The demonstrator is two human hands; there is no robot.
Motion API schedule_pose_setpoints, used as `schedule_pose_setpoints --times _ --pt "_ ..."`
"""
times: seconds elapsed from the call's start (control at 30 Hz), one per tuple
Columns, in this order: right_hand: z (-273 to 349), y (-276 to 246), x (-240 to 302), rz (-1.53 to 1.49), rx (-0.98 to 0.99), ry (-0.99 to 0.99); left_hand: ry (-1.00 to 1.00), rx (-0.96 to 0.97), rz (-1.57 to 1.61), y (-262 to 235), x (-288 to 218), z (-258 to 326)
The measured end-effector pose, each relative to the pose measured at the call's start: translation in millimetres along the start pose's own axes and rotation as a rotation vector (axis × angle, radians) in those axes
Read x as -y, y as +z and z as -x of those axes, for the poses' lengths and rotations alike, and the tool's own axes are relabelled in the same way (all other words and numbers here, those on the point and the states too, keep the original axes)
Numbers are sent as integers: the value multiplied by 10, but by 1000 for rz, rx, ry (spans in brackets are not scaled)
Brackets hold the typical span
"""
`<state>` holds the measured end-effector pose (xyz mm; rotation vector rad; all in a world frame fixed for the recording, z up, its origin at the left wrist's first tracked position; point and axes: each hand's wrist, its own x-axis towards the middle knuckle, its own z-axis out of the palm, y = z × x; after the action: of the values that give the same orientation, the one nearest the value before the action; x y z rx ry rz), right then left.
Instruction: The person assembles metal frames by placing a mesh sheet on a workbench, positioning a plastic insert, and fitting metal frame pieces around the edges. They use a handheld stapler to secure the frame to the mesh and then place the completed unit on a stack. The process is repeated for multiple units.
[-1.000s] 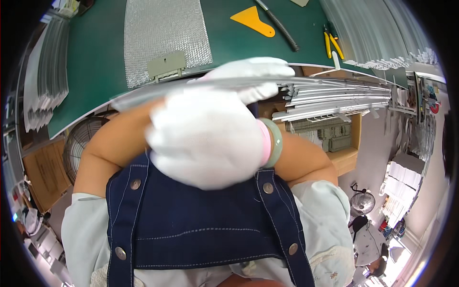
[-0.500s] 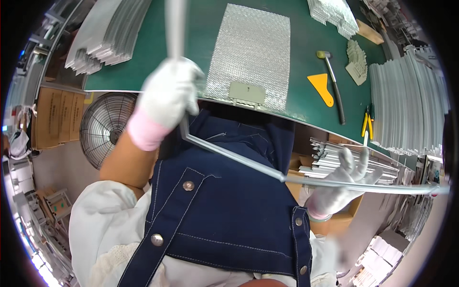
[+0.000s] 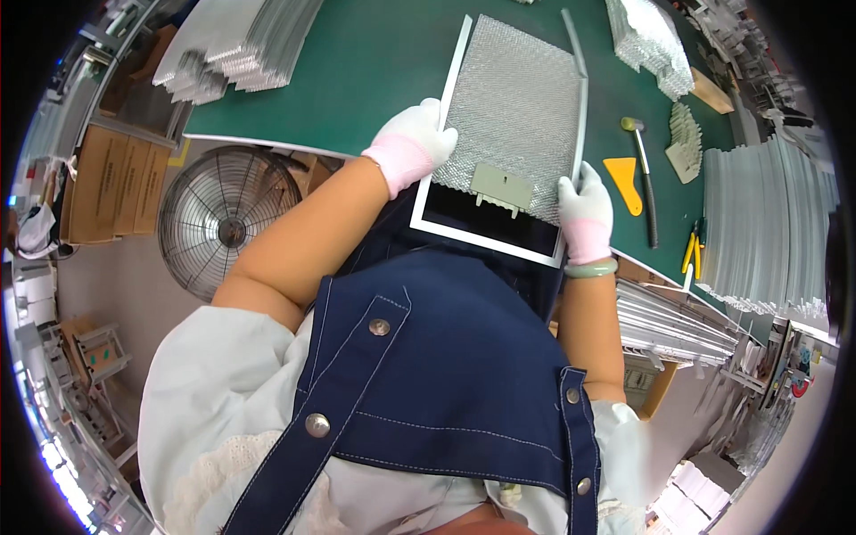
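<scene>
A silver mesh filter panel point(image 3: 522, 116) lies on the green table point(image 3: 374, 71) with a small metal latch point(image 3: 501, 187) at its near edge. A thin aluminium frame point(image 3: 481, 239) sits around the panel, its near side overhanging the table edge. My left hand point(image 3: 412, 141), in a white glove, grips the frame's left rail beside the mesh. My right hand point(image 3: 581, 203), also gloved, holds the frame's right rail near its lower corner.
A rubber mallet point(image 3: 644, 174), a yellow scraper point(image 3: 624, 183) and yellow-handled pliers point(image 3: 691, 254) lie right of the panel. Stacks of mesh sheets point(image 3: 236, 45) and aluminium rails point(image 3: 758, 232) crowd the table sides. A floor fan point(image 3: 227, 227) stands below left.
Both hands brought the bent aluminium frame up from in front of my apron and set it around the mesh panel on the table; the hands now sit on its side rails.
</scene>
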<state>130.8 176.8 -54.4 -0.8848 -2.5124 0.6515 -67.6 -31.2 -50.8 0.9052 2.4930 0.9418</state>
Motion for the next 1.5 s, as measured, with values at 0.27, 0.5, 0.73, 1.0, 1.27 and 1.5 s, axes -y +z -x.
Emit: schedule_pose_setpoints --times 0.27,0.5,0.73,1.0,1.27,1.5 --pt "885 -197 68 -254 94 346 -266 287 -224 -398 135 860" --pt "930 -57 105 -888 179 651 -492 277 1026 190 236 867" --pt "1035 -84 -5 -1118 335 808 -346 420 960 4 387 1009" --pt "1029 -135 16 -898 408 736 -282 567 993 -23 544 983" --pt "1054 -160 -91 -797 561 611 -201 689 598 -138 441 914" --pt "1117 -167 3 -960 495 708 -295 513 855 -40 440 1000"
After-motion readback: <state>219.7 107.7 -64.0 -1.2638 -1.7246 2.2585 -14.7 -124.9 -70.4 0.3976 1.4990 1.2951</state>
